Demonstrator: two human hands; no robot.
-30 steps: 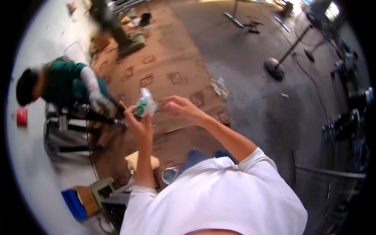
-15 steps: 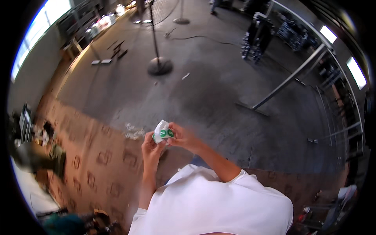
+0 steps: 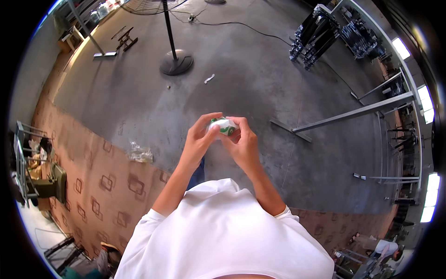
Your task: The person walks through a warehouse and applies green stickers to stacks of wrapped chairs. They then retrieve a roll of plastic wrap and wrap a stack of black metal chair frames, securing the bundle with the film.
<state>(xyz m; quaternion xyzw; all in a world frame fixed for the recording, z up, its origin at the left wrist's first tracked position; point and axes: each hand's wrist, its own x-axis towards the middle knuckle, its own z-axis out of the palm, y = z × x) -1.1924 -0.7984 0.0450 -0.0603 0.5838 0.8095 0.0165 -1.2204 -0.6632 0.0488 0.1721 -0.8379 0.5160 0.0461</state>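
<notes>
While the grey floor spread ahead and brown patterned matting lay to the left, a black stand rose from its round base farther off; nearer, the left hand and right hand, both partly curled, pinched a small white-and-green packet between them, up above the floor

Head view: left wide fisheye, head-worn | faces down and forward | hands near | floor farther off
</notes>
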